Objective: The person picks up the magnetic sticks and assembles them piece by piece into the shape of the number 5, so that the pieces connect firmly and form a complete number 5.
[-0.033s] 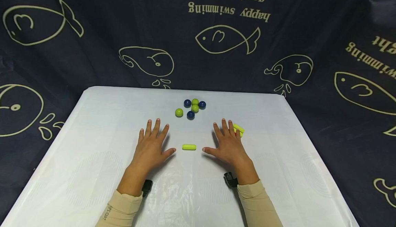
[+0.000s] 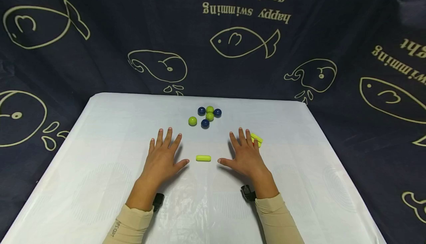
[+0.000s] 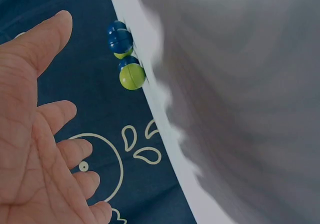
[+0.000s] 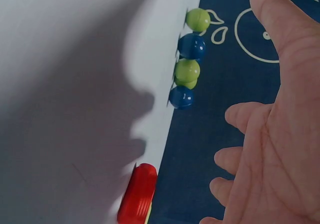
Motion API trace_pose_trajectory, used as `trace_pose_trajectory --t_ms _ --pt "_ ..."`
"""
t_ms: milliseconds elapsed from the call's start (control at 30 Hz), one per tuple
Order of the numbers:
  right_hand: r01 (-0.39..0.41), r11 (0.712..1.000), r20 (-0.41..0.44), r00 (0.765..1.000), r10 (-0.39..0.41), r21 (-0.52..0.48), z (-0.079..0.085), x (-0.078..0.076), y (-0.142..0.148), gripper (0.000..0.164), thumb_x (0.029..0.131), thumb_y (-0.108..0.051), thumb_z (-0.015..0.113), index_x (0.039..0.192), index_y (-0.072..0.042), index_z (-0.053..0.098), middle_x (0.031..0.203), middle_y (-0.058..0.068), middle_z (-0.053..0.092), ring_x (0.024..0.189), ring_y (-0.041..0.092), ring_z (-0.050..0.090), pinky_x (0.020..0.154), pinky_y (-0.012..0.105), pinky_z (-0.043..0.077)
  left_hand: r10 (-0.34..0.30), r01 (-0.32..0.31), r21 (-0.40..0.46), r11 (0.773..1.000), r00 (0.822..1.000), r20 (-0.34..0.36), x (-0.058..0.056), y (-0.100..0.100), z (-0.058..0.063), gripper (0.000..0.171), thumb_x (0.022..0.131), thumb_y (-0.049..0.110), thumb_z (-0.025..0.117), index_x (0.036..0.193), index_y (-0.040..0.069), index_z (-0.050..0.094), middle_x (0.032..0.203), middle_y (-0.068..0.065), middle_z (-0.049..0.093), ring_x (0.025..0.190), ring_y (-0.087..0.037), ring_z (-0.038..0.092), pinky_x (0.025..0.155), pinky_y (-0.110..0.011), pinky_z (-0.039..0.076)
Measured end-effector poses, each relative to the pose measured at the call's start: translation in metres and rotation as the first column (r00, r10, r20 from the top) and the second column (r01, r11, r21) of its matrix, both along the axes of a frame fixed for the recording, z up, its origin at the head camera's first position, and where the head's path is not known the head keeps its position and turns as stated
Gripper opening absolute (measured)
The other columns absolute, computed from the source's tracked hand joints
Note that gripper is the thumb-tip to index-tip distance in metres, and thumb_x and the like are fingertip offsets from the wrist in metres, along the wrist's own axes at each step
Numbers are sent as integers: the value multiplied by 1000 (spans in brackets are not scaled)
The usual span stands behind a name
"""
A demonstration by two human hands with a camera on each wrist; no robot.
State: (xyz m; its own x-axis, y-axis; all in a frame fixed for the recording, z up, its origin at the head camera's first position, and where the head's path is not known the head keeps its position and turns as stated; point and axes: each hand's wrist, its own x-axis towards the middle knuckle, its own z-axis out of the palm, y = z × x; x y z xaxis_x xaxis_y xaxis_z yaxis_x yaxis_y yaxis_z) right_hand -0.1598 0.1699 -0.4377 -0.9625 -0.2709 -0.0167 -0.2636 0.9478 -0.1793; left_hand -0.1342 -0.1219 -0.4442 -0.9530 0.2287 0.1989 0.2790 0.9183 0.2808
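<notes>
My left hand [image 2: 162, 162] hovers palm down over the white table with its fingers spread and nothing in its grasp. Likewise spread and holding nothing, my right hand [image 2: 247, 157] is on the other side of a small yellow-green stick [image 2: 203, 158]. That stick lies flat between the two thumbs, touched by neither. Beyond the right fingertips lies another yellow-green piece [image 2: 257, 138], partly hidden by the hand. Beside it is a red piece [image 4: 138, 194], plainer in the right wrist view. Farther back sit three dark blue balls [image 2: 205, 124] and three green balls [image 2: 192, 121] in a loose cluster.
A white cover [image 2: 110, 133] spans the tabletop. Behind and around the table hangs a dark blue cloth [image 2: 196, 74] printed with fish, whales and lettering. Dark wrist devices [image 2: 247, 193] are worn under both wrists, near the beige sleeves [image 2: 277, 218].
</notes>
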Motion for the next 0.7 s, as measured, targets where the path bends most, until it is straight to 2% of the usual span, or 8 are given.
trace_pose_trajectory --t_ms 400,700 --pt "-9 1000 -18 1000 9 6 1 -1 1 105 80 -76 60 157 -11 29 162 22 11 148 43 2 112 65 14 -10 10 -6 1000 1000 -5 0 3 1 89 80 51 79 151 10 43 160 -22 21 147 -45 7 112 -65 14" --pt "-11 1000 -18 1000 11 -19 2 -2 3 104 80 -74 62 156 -10 31 162 22 11 148 42 2 112 66 14 -22 22 -3 1000 1000 22 1 6 1 88 82 50 78 152 11 41 160 -22 19 147 -46 5 111 -66 13"
